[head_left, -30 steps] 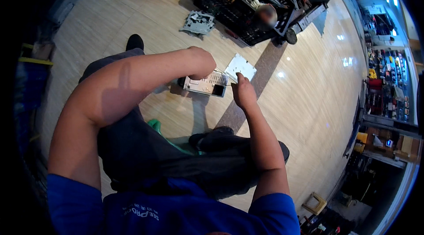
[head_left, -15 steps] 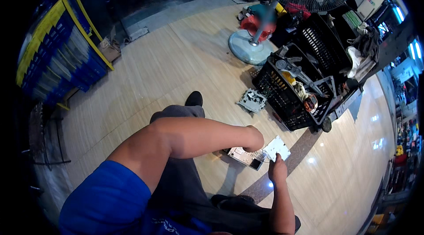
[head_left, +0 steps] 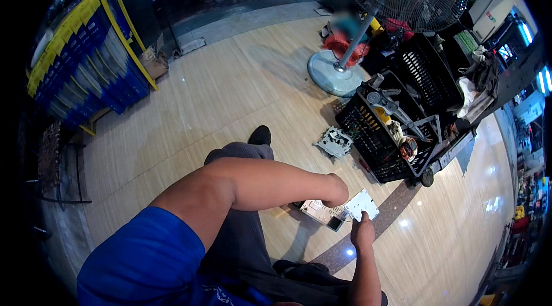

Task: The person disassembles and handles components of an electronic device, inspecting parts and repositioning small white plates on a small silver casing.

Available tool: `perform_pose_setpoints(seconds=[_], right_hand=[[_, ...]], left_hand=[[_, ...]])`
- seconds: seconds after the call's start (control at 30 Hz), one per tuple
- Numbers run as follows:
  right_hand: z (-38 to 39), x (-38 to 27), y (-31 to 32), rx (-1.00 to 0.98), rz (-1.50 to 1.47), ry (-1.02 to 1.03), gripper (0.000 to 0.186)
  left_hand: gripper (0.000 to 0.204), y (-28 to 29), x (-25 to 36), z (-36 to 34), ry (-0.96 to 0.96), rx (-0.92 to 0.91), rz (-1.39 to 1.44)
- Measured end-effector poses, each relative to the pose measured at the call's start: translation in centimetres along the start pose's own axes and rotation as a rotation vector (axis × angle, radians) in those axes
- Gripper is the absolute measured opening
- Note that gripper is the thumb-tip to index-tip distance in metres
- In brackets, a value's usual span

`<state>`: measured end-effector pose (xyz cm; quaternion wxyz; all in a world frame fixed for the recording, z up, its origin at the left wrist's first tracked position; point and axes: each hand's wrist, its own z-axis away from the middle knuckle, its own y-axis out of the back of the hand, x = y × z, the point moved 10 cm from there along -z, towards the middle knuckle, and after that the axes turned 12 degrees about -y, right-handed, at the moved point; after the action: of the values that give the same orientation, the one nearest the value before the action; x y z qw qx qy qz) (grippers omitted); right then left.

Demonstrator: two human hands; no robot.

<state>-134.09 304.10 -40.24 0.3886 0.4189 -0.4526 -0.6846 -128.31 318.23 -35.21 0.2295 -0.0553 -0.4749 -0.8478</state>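
On the floor before me lies an opened, pale metal electronic unit (head_left: 315,209) with slots and a dark square at its near corner. My left hand (head_left: 335,190) is bent down over its far right edge, with the fingers hidden behind the wrist and back of the hand. A flat white metal plate (head_left: 363,204) with small holes is tilted beside the unit. My right hand (head_left: 362,232) grips the plate's near edge, thumb on top. Something thin, like a wire, runs between plate and unit.
A grey-white metal mechanism (head_left: 334,142) lies on the floor beside a black crate (head_left: 374,148) of tools and parts. A pedestal fan (head_left: 336,76) stands behind. At the far left is a yellow-framed rack (head_left: 95,70) of blue packages. My shoe (head_left: 260,135) is beyond my left arm.
The whole view has shifted slightly, so the surroundings sit lower and farther right. Both hands stay at the unit and plate, with the right hand still gripping the plate.
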Motion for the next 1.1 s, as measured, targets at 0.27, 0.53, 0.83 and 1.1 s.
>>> perform_pose_setpoints(seconds=[0.27,0.53,0.83,1.1], right_hand=[[0.1,-0.3,-0.1,-0.036,0.034,0.056,0.039],[-0.3,0.5,-0.6,-0.072,0.084,-0.118,0.038],[0.2,-0.6,-0.2,0.056,0.05,0.096,0.037],[-0.1,0.5,-0.3,-0.041,0.049,-0.077,0.039]], left_hand=[[0.025,0.3,0.1,-0.2,0.0,0.006,-0.003],[0.026,-0.5,-0.4,-0.4,-0.019,0.036,-0.005],[0.029,-0.6,-0.3,-0.8,0.022,-0.032,-0.039],[0.03,-0.1,-0.5,-1.2,0.025,0.038,-0.027]])
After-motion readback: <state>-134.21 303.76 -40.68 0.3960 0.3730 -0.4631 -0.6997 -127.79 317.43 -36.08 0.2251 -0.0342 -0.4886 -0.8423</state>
